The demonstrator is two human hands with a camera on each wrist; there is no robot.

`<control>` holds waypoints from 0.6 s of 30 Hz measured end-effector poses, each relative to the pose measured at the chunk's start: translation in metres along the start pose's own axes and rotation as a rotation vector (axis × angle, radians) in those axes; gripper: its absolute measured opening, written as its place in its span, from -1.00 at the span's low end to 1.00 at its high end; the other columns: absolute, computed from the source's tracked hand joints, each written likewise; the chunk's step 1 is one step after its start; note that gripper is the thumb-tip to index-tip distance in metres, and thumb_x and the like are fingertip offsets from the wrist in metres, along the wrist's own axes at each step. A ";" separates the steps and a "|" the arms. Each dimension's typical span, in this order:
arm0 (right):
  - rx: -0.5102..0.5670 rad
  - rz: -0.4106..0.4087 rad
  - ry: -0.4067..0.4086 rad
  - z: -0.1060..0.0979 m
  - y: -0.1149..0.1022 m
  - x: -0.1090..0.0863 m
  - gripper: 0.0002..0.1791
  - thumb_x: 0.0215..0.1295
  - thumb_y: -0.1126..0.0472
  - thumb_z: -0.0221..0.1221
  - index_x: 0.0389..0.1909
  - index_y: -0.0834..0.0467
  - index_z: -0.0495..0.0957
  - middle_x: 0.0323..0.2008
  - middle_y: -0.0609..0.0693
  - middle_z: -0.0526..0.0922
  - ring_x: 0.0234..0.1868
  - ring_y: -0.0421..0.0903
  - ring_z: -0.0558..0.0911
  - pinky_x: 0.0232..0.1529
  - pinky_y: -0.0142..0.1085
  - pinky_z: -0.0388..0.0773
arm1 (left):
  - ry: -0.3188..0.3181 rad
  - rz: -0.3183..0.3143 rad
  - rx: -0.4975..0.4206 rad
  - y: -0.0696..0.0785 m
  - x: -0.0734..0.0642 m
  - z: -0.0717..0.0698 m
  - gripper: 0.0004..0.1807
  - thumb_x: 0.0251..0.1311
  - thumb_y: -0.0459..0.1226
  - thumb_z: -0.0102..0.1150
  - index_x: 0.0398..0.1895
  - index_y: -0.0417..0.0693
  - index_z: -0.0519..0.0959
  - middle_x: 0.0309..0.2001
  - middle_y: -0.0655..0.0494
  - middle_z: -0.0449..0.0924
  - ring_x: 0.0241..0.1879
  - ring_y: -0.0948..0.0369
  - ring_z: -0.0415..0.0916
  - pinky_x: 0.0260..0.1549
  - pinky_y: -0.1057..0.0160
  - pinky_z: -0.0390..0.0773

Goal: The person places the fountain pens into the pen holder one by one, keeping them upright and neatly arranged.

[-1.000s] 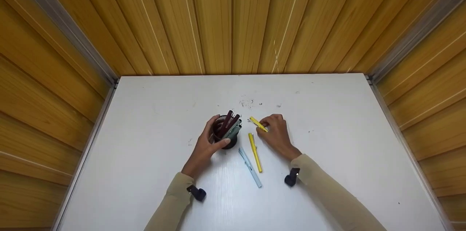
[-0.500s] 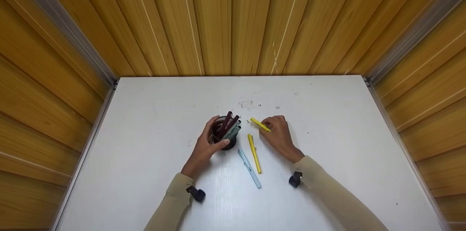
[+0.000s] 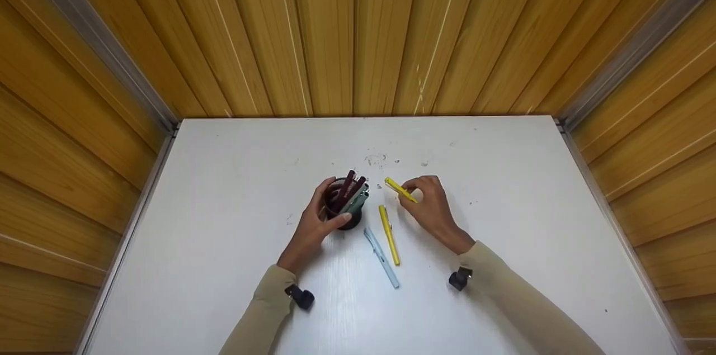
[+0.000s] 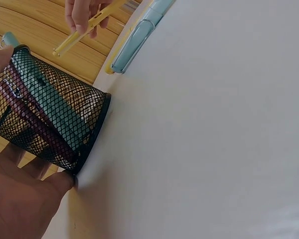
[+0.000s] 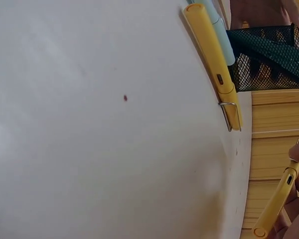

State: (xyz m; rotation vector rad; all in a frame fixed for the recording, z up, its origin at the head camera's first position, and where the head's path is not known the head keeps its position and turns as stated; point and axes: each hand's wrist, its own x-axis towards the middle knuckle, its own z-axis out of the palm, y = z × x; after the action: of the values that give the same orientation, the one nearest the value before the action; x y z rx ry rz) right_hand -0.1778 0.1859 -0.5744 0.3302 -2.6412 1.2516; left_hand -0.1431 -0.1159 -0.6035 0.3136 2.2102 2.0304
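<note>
My left hand (image 3: 316, 223) grips a black mesh pen cup (image 4: 55, 107) round its side, thumb toward me. Dark red pens (image 3: 348, 190) and green pens (image 4: 52, 97) stand in the cup, leaning to the right. Just right of it, my right hand (image 3: 430, 207) pinches a yellow pen (image 3: 400, 189) between thumb and fingers, lifted over the table and slanting toward the cup. Between the hands a second yellow pen (image 5: 212, 59) lies on the table with its metal clip showing. Beside that one lies a light blue pen (image 3: 382, 258).
The white table (image 3: 224, 176) carries small dark marks (image 3: 376, 160) beyond the cup. Wood-patterned panels (image 3: 324, 36) close in the back and both sides. A small black camera (image 3: 460, 278) sits on each wrist.
The right hand has raised the pinched yellow pen a little and turned slightly, its wrist shifting to the right. The left hand stays on the cup; the loose pens have not moved.
</note>
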 end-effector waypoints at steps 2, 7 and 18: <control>0.006 0.000 -0.001 -0.002 -0.002 0.000 -0.83 0.34 0.35 0.49 -0.09 0.24 0.78 -0.17 0.10 0.72 0.11 0.07 0.54 0.25 0.00 0.47 | -0.001 0.003 -0.002 0.000 0.001 0.000 0.04 0.40 -0.06 0.52 0.81 0.18 0.10 0.62 0.08 0.34 0.65 0.04 0.25 0.65 -0.11 0.17; 0.026 -0.006 0.000 -0.007 -0.009 0.000 -0.83 0.33 0.35 0.50 -0.10 0.23 0.78 -0.17 0.08 0.72 0.11 0.07 0.53 0.25 0.00 0.47 | -0.003 0.008 -0.006 0.001 0.001 -0.001 0.03 0.41 -0.06 0.51 0.81 0.21 0.09 0.63 0.08 0.33 0.66 0.04 0.23 0.66 -0.10 0.16; 0.066 -0.034 0.014 -0.012 -0.024 -0.002 -0.84 0.34 0.35 0.50 -0.11 0.18 0.77 -0.18 0.03 0.73 0.14 0.04 0.54 0.30 0.01 0.46 | -0.005 -0.009 0.001 0.002 0.000 0.000 0.01 0.40 -0.01 0.51 0.79 0.41 0.11 0.63 0.08 0.32 0.65 0.05 0.24 0.65 -0.09 0.18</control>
State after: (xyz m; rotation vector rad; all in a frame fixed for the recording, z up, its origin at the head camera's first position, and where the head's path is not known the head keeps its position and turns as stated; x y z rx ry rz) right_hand -0.1679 0.1803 -0.5499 0.3738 -2.5758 1.3283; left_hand -0.1429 -0.1159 -0.6020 0.3079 2.2057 2.0216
